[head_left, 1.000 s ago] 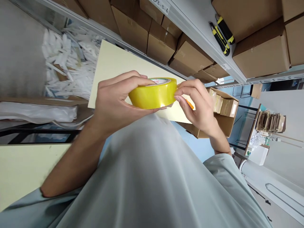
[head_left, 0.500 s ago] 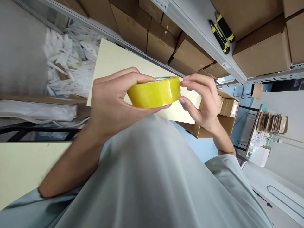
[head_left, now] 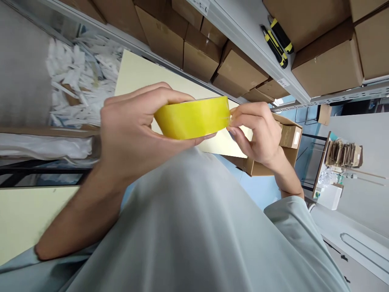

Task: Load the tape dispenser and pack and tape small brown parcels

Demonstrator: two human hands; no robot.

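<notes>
A wide roll of yellow packing tape point(head_left: 193, 119) is held up in front of my body. My left hand point(head_left: 133, 117) is closed round its left side, thumb along the lower edge and fingers over the top. At the roll's right edge, my right hand point(head_left: 258, 129) has its thumb and fingers drawn together in a pinch. A small clear bit of tape shows at those fingertips, seemingly the loose end. Behind the roll lies a pale yellow board or tabletop point(head_left: 146, 73), partly hidden by my hands.
Cardboard boxes point(head_left: 200, 54) fill the shelf beyond the table. Two yellow-and-black utility knives point(head_left: 278, 42) lie on the grey shelf. An open carton point(head_left: 287, 158) stands past my right hand. White scraps point(head_left: 82, 73) are heaped at the left.
My right thumb and fingers have closed from a spread position into a pinch at the tape's edge. The roll has tilted so its inner ring no longer shows, and has shifted slightly left.
</notes>
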